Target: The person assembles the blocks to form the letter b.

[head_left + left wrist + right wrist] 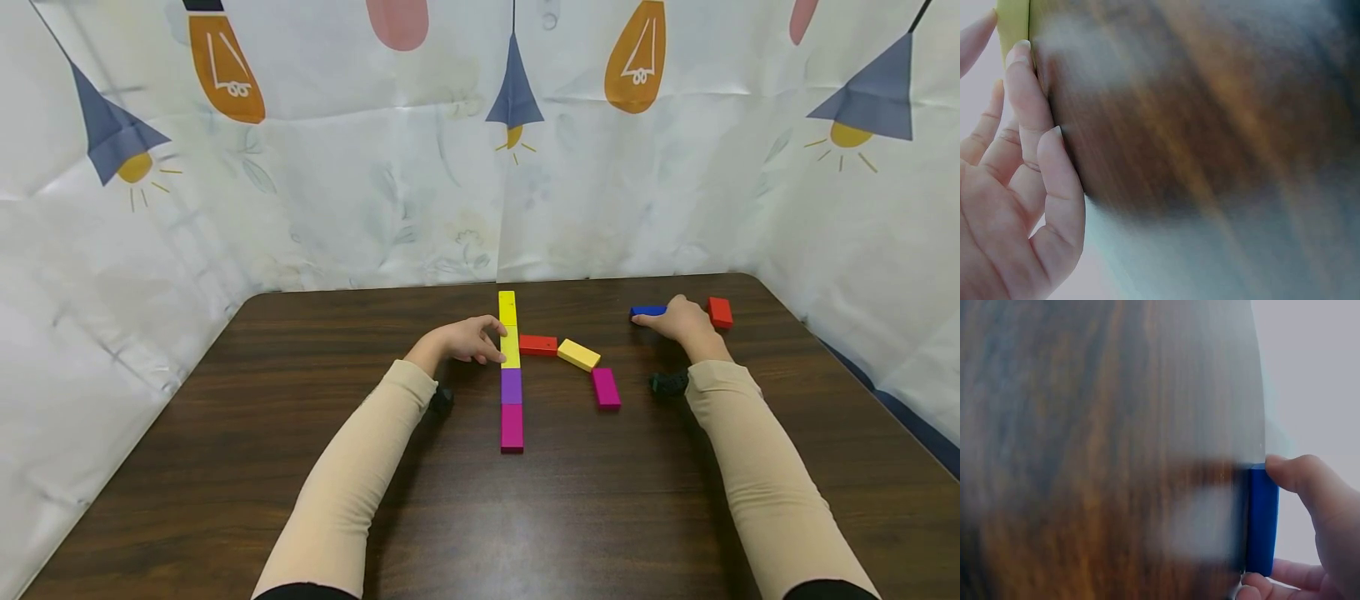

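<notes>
My left hand (471,340) touches the left side of a yellow block (509,348) in an upright column of blocks. Above that block is another yellow block (507,307); below it lie a purple block (512,387) and a magenta block (512,427). The left wrist view shows fingertips (1021,53) against the yellow edge. Over at the right, my right hand (686,323) holds a blue block (1262,519) by its two ends, thumb at one and fingers at the other. In the head view the hand hides part of this block.
From the column a red block (538,345), a tilted yellow block (578,355) and a magenta block (606,389) curve rightward and down. Another red block (720,312) lies right of my right hand. A printed curtain (337,200) hangs behind the dark wooden table (247,433).
</notes>
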`<state>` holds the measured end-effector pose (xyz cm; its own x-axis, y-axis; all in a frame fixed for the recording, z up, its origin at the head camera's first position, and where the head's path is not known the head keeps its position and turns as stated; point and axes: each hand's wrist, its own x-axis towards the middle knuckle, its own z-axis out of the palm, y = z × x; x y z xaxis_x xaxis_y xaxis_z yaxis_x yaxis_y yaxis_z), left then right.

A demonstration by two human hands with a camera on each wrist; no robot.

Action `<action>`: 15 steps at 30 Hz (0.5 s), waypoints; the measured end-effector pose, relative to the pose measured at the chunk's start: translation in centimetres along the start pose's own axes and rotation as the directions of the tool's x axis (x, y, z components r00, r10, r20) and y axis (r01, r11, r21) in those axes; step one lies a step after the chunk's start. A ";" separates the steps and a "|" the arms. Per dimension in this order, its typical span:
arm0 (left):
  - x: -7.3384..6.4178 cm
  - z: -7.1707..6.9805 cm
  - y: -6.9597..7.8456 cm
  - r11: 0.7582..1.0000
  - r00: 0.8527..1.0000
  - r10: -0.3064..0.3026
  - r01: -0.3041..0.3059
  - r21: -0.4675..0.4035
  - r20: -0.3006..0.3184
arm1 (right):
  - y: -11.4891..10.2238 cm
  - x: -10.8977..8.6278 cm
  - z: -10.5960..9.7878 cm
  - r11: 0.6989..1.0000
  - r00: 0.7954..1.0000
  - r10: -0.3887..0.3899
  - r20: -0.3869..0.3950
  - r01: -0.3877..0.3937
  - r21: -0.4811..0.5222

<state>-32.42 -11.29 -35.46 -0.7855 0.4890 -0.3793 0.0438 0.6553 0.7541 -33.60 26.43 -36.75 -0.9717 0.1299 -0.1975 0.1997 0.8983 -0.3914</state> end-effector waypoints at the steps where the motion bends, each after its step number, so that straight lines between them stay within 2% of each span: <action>1: 0.0 0.0 0.0 1.000 1.000 -0.001 0.001 0.000 0.000 | 0.0 -0.1 0.0 1.000 1.000 -0.004 0.000 0.004 0.002; 15: 0.2 -0.1 -0.1 1.000 1.000 -0.008 0.008 0.026 0.006 | 0.9 -0.7 -0.4 0.995 0.994 -0.095 -0.054 0.095 0.000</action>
<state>-32.70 -11.31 -35.54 -0.7824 0.4869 -0.3883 0.0534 0.6736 0.7371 -32.81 27.29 -36.62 -0.9916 0.0667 -0.1109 0.1067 0.9065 -0.4085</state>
